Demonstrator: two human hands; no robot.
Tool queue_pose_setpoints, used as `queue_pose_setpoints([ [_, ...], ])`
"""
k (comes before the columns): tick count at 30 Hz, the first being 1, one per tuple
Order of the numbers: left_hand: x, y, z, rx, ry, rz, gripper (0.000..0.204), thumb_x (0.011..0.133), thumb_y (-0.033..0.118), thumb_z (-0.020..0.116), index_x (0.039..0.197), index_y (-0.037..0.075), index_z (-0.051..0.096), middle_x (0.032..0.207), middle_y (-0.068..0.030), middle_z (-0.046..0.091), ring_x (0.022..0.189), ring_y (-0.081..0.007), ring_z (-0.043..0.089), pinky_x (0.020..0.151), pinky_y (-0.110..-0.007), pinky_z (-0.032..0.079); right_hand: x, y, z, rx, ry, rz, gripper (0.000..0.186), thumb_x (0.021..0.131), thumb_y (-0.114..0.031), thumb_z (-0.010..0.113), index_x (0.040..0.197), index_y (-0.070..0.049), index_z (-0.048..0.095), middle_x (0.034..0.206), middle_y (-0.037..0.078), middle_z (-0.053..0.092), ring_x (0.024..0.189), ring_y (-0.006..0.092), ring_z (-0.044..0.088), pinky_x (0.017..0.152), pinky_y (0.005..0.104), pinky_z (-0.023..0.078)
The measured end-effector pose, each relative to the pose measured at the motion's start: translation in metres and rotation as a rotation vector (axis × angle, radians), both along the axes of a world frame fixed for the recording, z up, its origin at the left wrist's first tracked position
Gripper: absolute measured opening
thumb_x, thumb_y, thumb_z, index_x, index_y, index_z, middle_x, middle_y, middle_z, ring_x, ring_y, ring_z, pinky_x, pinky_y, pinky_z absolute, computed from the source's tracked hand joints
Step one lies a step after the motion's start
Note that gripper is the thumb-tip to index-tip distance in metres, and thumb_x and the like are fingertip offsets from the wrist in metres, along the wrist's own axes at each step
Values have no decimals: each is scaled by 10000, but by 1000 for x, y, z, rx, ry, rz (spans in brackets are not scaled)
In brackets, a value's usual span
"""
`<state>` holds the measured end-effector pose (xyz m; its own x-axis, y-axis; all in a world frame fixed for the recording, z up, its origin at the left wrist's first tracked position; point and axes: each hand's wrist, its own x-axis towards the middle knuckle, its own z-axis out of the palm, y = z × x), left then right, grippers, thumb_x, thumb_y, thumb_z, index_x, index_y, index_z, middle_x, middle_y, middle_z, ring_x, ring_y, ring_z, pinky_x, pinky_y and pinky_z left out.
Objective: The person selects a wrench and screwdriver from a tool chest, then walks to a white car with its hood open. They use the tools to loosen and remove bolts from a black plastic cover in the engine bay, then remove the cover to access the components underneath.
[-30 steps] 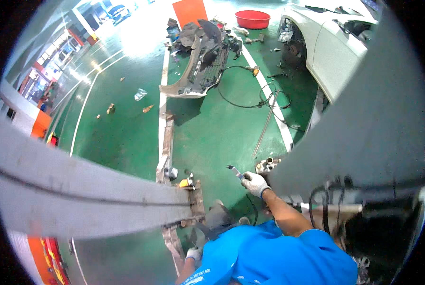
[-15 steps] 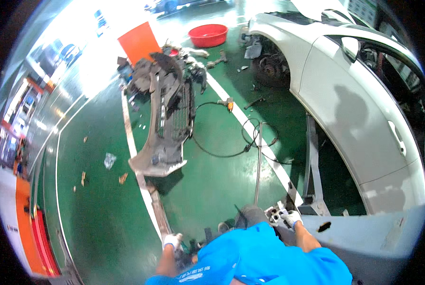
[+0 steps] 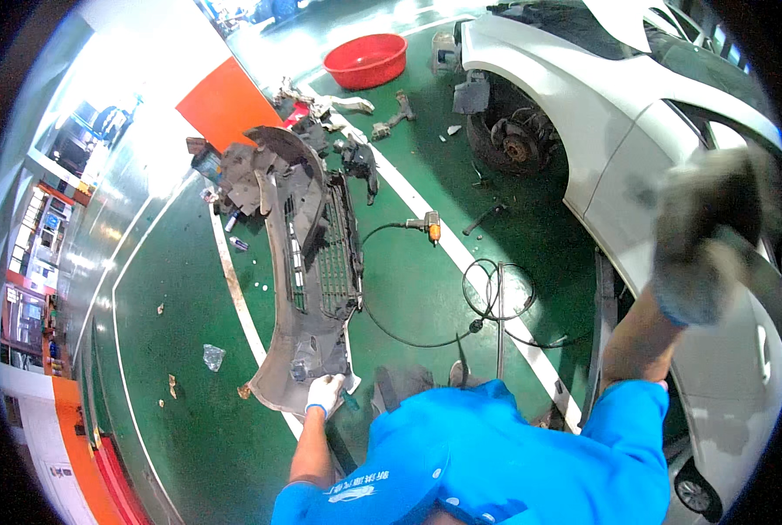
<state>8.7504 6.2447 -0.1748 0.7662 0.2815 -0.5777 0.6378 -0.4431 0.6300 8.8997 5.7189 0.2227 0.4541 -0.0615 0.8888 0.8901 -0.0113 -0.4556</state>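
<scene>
My left hand (image 3: 324, 394), in a white glove, is closed beside the near end of a detached car bumper (image 3: 284, 372). A small green thing (image 3: 350, 401) shows at its fingers, too indistinct to name. Raised at the right, my right hand (image 3: 695, 278) is smeared by motion in front of the white car (image 3: 614, 162). Above its wrist is a dark blur, so its fingers and anything in them cannot be made out. The bumper, with its black grille (image 3: 338, 249), lies lengthwise on the green floor.
An impact wrench (image 3: 428, 227) with a coiled air hose (image 3: 470, 293) lies right of the bumper. Beyond are a red tub (image 3: 365, 61), an orange panel (image 3: 227, 105) and loose car parts (image 3: 397, 116). The car's exposed wheel hub (image 3: 518, 149) faces the floor area.
My right hand has swung up from the metal part low at the right to in front of the car. My left hand has moved forward to the bumper's near end. The view has shifted.
</scene>
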Motion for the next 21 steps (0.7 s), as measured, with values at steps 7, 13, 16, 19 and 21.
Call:
queue_pose_setpoints([
  [7,125,24,-88,-5,332,-123,399,913,347,692,993,-43,722,815,-126,710,620,-208,643,542,-392,500,173,52,67,-325,-219,285,440,887,-123,669,1314,-18,650,1040,84,688,710,98,564,603,243,482],
  [13,323,105,-122,49,398,-164,500,899,409,693,1088,-51,746,991,-200,763,896,-336,727,814,-446,555,311,84,74,-380,-175,187,447,881,-128,692,1312,-18,653,1039,85,693,736,107,578,625,253,493],
  [16,489,138,-117,184,280,-551,574,886,504,583,1068,-13,755,1041,-308,722,1011,-475,689,883,-485,540,365,98,92,-414,-182,149,451,878,-131,704,1312,-18,654,1039,85,695,749,111,586,636,259,499],
  [19,633,122,-62,438,-8,-526,563,923,471,623,1079,-62,717,973,-284,735,935,-409,714,804,-493,548,416,90,89,-380,-154,87,455,874,-133,715,1311,-18,655,1039,86,697,761,116,593,647,264,504],
  [21,718,83,-13,135,-41,-319,527,938,425,676,1088,-79,710,918,-203,745,833,-293,696,747,-427,550,447,78,81,-367,-146,38,458,872,-135,723,1310,-17,656,1039,86,699,770,119,598,655,267,508],
])
